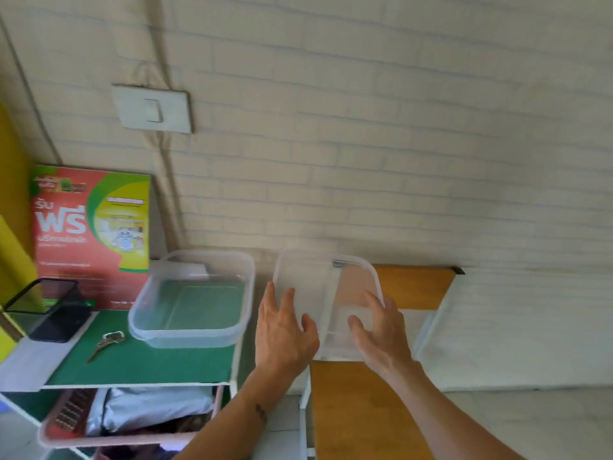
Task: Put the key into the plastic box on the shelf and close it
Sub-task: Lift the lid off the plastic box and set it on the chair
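Note:
A clear plastic box (190, 330) stands open on the green shelf top (149, 363), with nothing visible inside. The key (106, 343) lies on the green surface to the box's left, near a black mesh holder. Both hands hold the box's clear lid (326, 293) tilted upright, to the right of the box and above the wooden bench. My left hand (283, 330) grips the lid's left edge. My right hand (381, 330) grips its right side.
A black mesh pen holder (49, 310) sits at the shelf's left. A red and green printed carton (93, 234) leans against the brick wall. Below the shelf top is a pink basket (132, 423) with items. A wooden bench (361, 410) stands to the right.

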